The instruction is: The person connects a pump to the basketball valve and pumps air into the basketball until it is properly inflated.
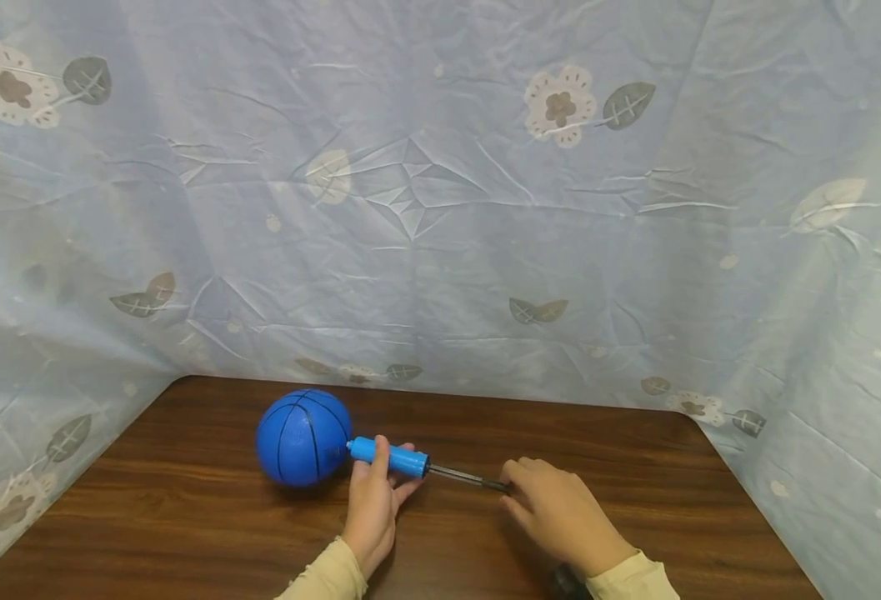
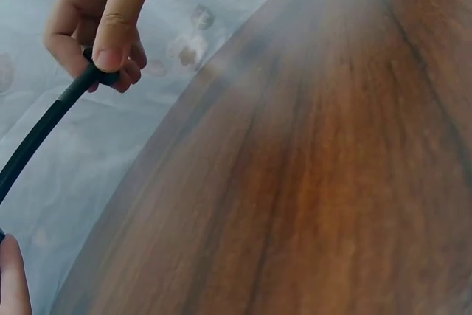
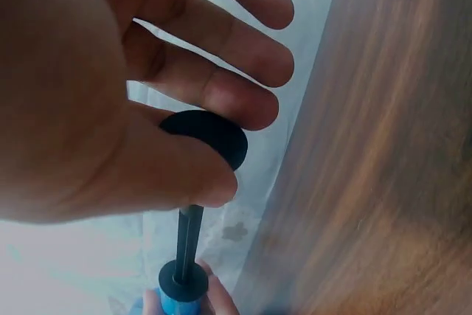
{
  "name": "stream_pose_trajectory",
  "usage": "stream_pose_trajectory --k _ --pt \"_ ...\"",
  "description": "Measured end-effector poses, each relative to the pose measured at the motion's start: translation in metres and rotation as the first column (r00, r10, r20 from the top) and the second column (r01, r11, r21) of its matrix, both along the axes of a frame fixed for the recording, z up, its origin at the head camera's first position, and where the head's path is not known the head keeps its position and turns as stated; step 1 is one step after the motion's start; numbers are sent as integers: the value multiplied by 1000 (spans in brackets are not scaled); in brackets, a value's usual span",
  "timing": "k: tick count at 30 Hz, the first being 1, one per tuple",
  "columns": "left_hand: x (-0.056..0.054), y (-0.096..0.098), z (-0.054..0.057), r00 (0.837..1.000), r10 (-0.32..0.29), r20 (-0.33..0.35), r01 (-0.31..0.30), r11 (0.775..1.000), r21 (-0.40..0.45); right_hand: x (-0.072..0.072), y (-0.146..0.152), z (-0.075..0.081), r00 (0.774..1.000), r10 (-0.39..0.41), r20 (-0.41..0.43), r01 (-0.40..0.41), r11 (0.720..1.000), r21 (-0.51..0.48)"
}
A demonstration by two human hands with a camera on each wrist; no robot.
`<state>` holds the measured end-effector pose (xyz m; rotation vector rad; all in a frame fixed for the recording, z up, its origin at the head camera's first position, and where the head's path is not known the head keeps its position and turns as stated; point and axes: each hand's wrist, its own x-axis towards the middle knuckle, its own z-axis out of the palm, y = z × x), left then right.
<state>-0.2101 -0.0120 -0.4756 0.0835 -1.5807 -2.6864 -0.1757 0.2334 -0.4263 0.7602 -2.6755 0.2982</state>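
Observation:
A blue ball (image 1: 303, 437) with black basketball lines sits at the left of the table. My left hand (image 1: 375, 507) holds the blue barrel of a hand pump (image 1: 387, 456), thumb on top and fingers beneath. The pump's left tip is right at the ball's side in the head view. From the barrel's other end a dark rod (image 1: 458, 474) reaches to my right hand (image 1: 560, 508). In the right wrist view, that hand pinches the pump's round black handle (image 3: 210, 134) between thumb and index finger, the other fingers extended. The left wrist view shows the same pinch from across.
A brown wood-grain table (image 1: 207, 517) with rounded far corners lies under both hands. Behind it and at both sides hangs a pale blue cloth (image 1: 440, 275) with flowers and leaves. A small dark object (image 1: 568, 581) shows beneath the right wrist.

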Motion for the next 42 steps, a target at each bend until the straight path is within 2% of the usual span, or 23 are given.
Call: stream_pose_trajectory --k 5,9,12,20,26,32,35,38,42 --pt "1 2 0 1000 -6 31 5 1000 13 0 1 -1 999 38 -31 -37 999 15" --pt "7 11 3 998 -18 60 17 1000 24 0 3 -2 993 89 -76 -87 996 26" --pt "14 19 5 996 -30 79 28 999 17 0 2 -1 988 132 -78 -130 991 25" --pt "29 36 2 991 -105 88 106 994 -10 2 -6 0 977 213 26 -213 977 7" --pt "37 45 -1 986 -147 76 148 989 -4 5 -10 -3 972 230 47 -231 973 11" --pt "36 41 0 991 -120 54 122 992 -20 4 -13 -6 979 204 5 -204 979 -18" --pt "33 37 1 994 -97 41 97 995 -16 3 -12 -6 985 171 35 -169 985 -39" --pt "28 32 0 996 -81 28 81 997 -2 1 -8 -6 990 121 70 -118 992 -37" --pt "16 20 0 1000 -28 11 28 1000 8 0 -3 -4 997 42 72 -40 999 -16"
